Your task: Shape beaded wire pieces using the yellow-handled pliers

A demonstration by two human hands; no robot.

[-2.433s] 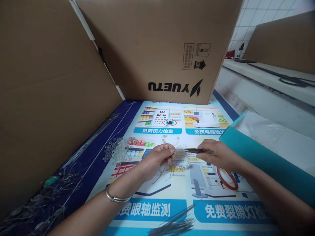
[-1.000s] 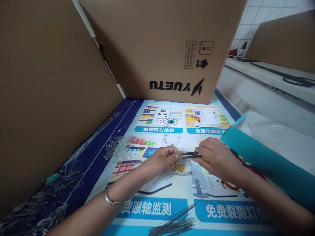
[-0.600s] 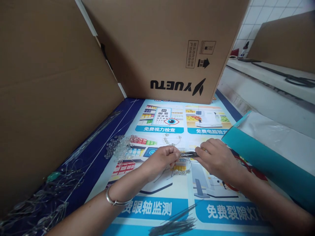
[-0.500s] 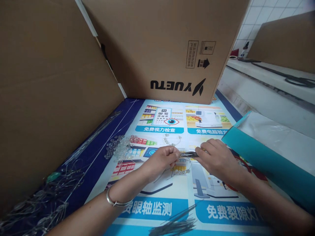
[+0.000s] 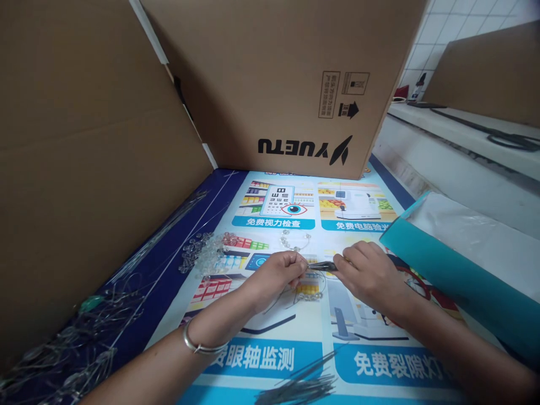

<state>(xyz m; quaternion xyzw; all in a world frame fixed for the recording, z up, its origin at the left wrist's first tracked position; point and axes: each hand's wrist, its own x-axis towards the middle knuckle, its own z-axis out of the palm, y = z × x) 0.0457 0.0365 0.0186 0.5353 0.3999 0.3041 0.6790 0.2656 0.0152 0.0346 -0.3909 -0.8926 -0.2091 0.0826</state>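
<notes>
My left hand [image 5: 284, 270] is closed in a pinch on a thin wire strung with clear beads [image 5: 311, 296], which hangs in a loop below the fingers. My right hand [image 5: 373, 275] is wrapped round a pair of pliers [image 5: 323, 266]. The pliers' jaws point left and meet the wire at my left fingertips; the exact spot is hidden by the fingers. Just beyond my hands lies another curved wire with clear beads [image 5: 291, 242]. To the left of my left hand is a pile of loose clear beads [image 5: 206, 253], a few of them pinkish.
Cut wires [image 5: 297, 385] lie in a bundle at the front. A tangle of wire pieces [image 5: 84, 343] spreads along the left. Tall cardboard panels [image 5: 270, 73] stand at the back and left, and an open teal box [image 5: 455, 270] is at the right.
The pliers' jaws have come together and the tool has turned slightly in my right hand. My left hand has hardly moved.
</notes>
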